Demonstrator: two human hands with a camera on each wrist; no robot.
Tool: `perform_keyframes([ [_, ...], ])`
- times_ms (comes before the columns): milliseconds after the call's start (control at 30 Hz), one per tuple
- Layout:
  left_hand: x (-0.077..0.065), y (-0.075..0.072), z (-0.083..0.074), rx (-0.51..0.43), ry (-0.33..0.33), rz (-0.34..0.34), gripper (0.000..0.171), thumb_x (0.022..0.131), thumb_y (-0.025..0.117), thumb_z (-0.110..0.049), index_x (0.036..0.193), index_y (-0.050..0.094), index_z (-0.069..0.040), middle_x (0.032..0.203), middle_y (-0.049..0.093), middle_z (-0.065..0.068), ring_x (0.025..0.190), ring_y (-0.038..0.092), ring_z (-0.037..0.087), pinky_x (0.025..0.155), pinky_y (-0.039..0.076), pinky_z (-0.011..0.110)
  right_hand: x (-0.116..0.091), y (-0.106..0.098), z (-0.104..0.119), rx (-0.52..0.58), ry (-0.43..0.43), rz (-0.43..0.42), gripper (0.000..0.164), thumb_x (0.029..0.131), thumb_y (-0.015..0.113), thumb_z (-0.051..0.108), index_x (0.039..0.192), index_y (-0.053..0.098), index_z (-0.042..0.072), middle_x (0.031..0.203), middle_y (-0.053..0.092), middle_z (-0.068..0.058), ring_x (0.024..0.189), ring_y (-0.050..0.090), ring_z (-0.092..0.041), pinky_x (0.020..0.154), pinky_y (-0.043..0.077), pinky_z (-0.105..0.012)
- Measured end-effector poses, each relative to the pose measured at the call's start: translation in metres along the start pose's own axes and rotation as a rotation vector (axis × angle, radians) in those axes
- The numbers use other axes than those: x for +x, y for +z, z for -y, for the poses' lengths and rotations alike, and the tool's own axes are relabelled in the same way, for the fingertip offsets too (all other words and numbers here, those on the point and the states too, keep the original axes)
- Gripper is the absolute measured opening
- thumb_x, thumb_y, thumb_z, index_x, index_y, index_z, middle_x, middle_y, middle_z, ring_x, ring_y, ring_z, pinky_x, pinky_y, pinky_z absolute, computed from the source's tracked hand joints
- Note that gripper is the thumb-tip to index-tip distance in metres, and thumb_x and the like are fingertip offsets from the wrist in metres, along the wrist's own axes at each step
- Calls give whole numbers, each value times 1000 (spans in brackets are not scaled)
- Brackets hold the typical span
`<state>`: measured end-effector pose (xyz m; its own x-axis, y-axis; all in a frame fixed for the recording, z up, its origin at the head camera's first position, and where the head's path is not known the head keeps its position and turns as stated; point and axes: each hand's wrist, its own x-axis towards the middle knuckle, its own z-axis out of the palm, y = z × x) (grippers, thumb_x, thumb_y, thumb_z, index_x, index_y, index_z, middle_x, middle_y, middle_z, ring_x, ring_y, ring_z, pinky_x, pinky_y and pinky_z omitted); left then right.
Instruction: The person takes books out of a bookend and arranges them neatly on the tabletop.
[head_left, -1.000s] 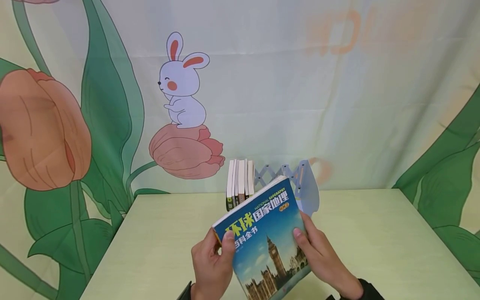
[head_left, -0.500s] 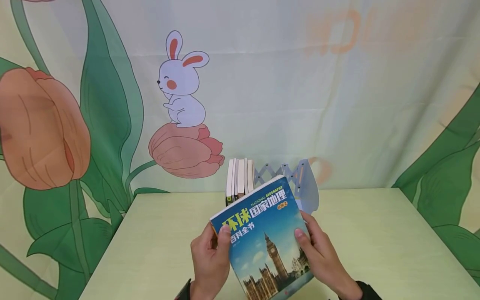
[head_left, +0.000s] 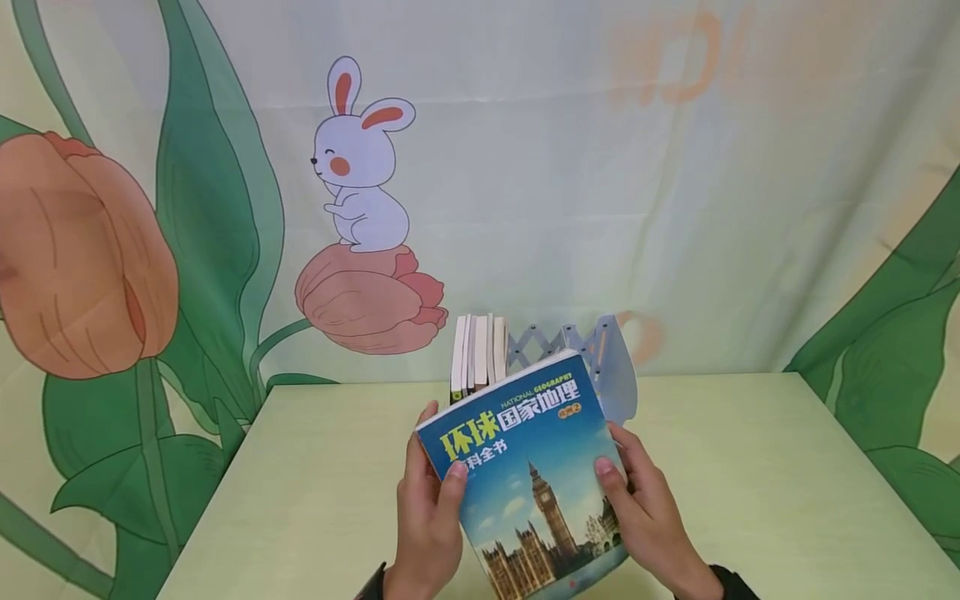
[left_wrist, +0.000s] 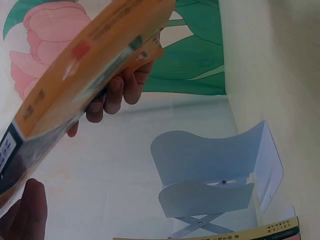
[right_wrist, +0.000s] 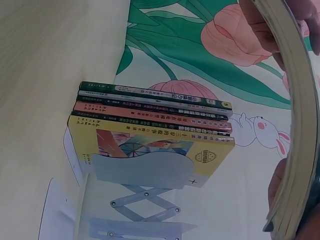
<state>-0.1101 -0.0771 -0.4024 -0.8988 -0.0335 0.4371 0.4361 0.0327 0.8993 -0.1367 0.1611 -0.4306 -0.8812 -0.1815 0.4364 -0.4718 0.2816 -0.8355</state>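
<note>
A blue paperback book (head_left: 536,492) with a clock tower on its cover is held tilted above the table, its top leaning up to the right. My left hand (head_left: 429,517) grips its left edge, thumb on the cover and fingers behind. On the opposite edge, my right hand (head_left: 652,512) holds it the same way. The left wrist view shows the book's orange spine (left_wrist: 85,70), with curled fingers (left_wrist: 115,92) at the far edge. In the right wrist view its page edges (right_wrist: 295,110) face the camera.
Behind the held book, several upright books (head_left: 480,354) stand in a row at the table's back. They lean in a pale blue folding bookend (head_left: 617,371), whose crossed struts spread to the right. A printed curtain (head_left: 525,167) hangs behind the table (head_left: 787,483).
The book has shifted slightly up and left and its cover faces the head camera more fully. My left hand has adjusted its grip, with a finger now reaching farther up the edge.
</note>
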Motion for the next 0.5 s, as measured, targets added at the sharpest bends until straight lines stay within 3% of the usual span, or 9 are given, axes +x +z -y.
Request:
perform_keyframes([
  [67, -4, 2, 1, 37, -10, -3, 65, 103, 42, -9, 158, 10, -23, 134, 59, 17, 102, 71, 14, 79, 58, 29, 0, 0, 0, 20, -7, -22, 43, 106, 39, 7, 148, 33, 6, 103, 64, -17, 79, 55, 0, 63, 42, -24],
  [133, -6, 3, 2, 97, 1, -15, 70, 102, 43, -7, 159, 5, -20, 131, 62, 19, 100, 71, 15, 80, 58, 28, 0, 1, 1, 32, -5, -48, 43, 106, 39, 7, 148, 33, 7, 77, 51, -4, 61, 43, -4, 55, 37, -27],
  [167, -8, 4, 3, 125, 12, -18, 71, 102, 44, -5, 159, 5, -18, 130, 63, 20, 99, 72, 16, 80, 58, 28, -1, 1, 1, 38, 1, -59, 43, 106, 39, 8, 148, 33, 8, 72, 43, -1, 58, 39, -6, 54, 36, -27],
  [267, -10, 6, 4, 172, 7, -22, 73, 101, 46, -4, 159, 5, -17, 129, 64, 20, 99, 72, 18, 82, 57, 27, -1, 1, 1, 50, 6, -80, 44, 106, 38, 8, 150, 32, 11, 78, 48, 5, 60, 42, -8, 55, 37, -28],
  [333, -12, 8, 4, 174, -26, -12, 74, 100, 48, -5, 159, 5, -18, 130, 63, 18, 101, 71, 20, 81, 57, 26, -1, 1, 1, 63, 6, -81, 44, 106, 37, 9, 150, 32, 14, 94, 58, 8, 70, 52, -5, 59, 42, -27],
  [400, -14, 9, 5, 174, -77, 3, 76, 100, 51, -8, 159, 5, -20, 132, 62, 17, 104, 70, 22, 79, 57, 25, -2, 1, 2, 68, 13, -89, 45, 107, 36, 9, 151, 32, 16, 112, 61, 13, 85, 60, -2, 66, 47, -25],
  [500, -17, 11, 7, 169, -170, 27, 80, 98, 57, -13, 159, 6, -22, 134, 61, 16, 105, 70, 23, 74, 57, 24, -2, 1, 2, 71, 55, -110, 44, 107, 37, 13, 150, 32, 18, 115, 60, 15, 90, 60, -1, 69, 48, -24],
])
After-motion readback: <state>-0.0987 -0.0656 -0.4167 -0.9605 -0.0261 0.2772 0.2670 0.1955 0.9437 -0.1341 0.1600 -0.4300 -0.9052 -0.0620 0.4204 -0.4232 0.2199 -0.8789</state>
